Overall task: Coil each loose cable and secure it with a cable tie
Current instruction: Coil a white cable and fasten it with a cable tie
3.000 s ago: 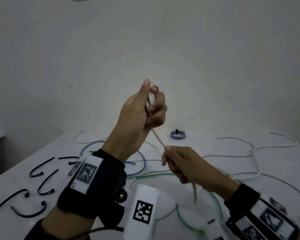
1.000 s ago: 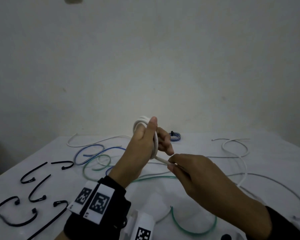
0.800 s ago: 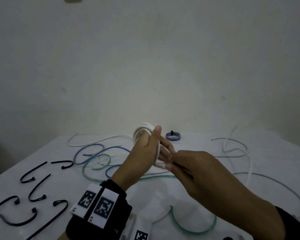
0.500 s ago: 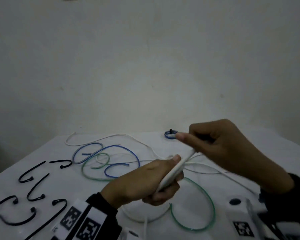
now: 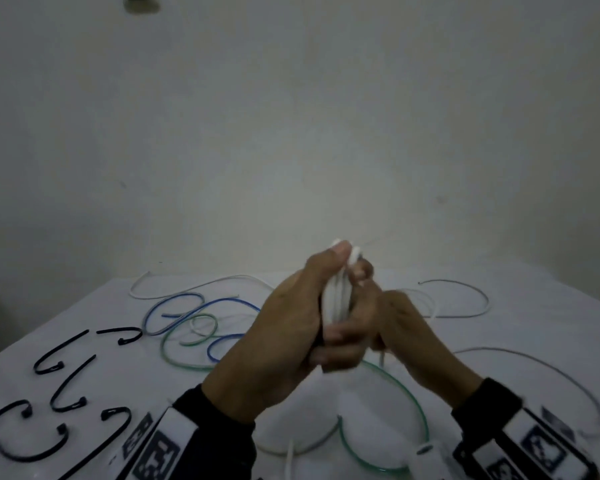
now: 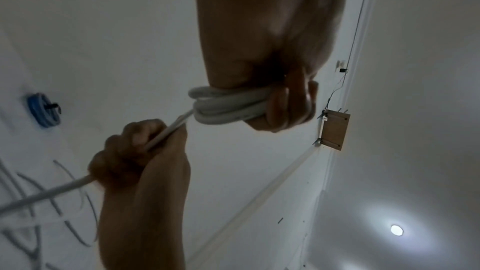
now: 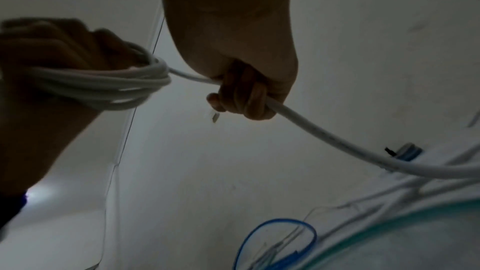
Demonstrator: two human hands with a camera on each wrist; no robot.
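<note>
Several turns of white cable (image 6: 228, 106) sit wound around the curled fingers (image 6: 288, 106) of the left hand (image 5: 284, 327), which grips the bundle so the loops cannot spring apart. Just beside it, the right hand (image 5: 406, 327) is closed in a fist around the free run of the same cable, which passes through the fist and trails down to the table; this hold likely keeps the line taut so that each new turn lies flat against the last. Both hands are raised above the middle of the white table (image 5: 534, 323), touching or nearly touching in the head view.

Beneath them, on the table, lie loose cables not yet coiled: a blue cable (image 5: 174, 306) and a green cable (image 5: 420, 410), with a thin white cable (image 5: 465, 306) curving off to the right. At the near left, several black cable ties (image 5: 66, 386) lie spread out singly, probably so one can be picked up easily. At the far side, seen from the wrist cameras, a small blue coil (image 6: 43, 110) rests already bound with a black tie. The white coil appears partly wound, with a length of cable left to gather.
</note>
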